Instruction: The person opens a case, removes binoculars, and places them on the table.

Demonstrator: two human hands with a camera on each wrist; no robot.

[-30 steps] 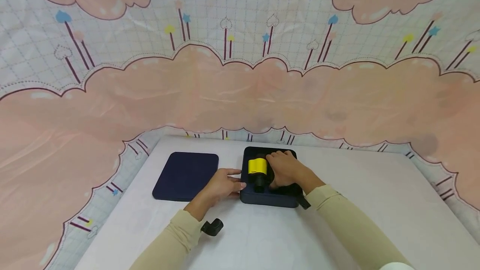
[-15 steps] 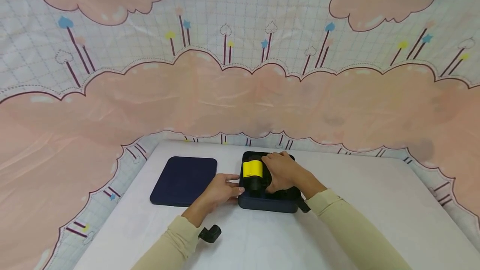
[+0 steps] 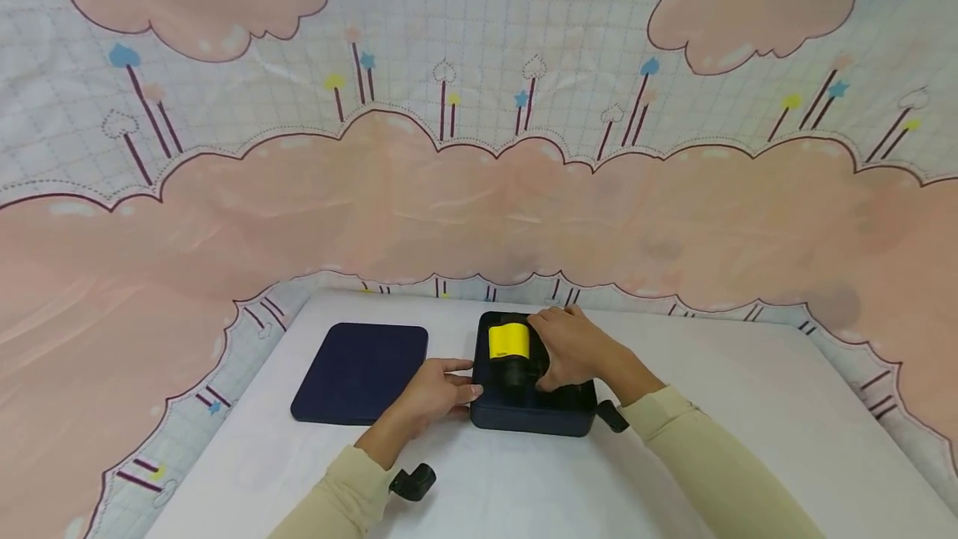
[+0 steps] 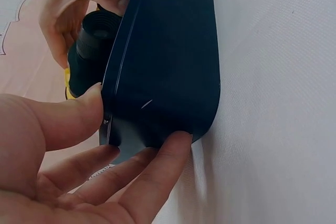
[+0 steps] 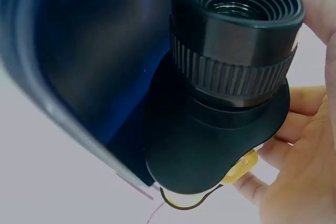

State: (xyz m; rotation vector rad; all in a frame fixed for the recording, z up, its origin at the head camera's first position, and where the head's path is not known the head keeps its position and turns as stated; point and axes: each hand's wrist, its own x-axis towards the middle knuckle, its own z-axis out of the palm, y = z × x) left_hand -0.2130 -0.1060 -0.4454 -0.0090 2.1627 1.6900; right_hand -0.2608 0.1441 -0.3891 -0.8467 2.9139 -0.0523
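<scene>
Black binoculars (image 3: 512, 373) with a yellow panel lie within the dark blue open box (image 3: 535, 418). My right hand (image 3: 576, 348) grips their right side, its thumb near the eyepieces; in the right wrist view one eyepiece (image 5: 236, 51) with a ribbed ring stands close to the box's inner wall (image 5: 94, 40). My left hand (image 3: 437, 389) is at the box's left side. The left wrist view has its thumb touching the rim and its extended fingertips resting against the outside near the corner. The far parts of the binoculars are hidden by my right hand.
A flat dark blue lid (image 3: 361, 373) lies left of the box on the white table (image 3: 718, 422). Black camera mounts (image 3: 413, 482) stick out from both wrists. Behind the table hangs a patterned curtain (image 3: 479, 198) with clouds.
The head view has tilted up slightly, so everything sits lower in it. The binoculars shifted a little left, then back right, in my right hand's grip. My left hand stays at the box.
</scene>
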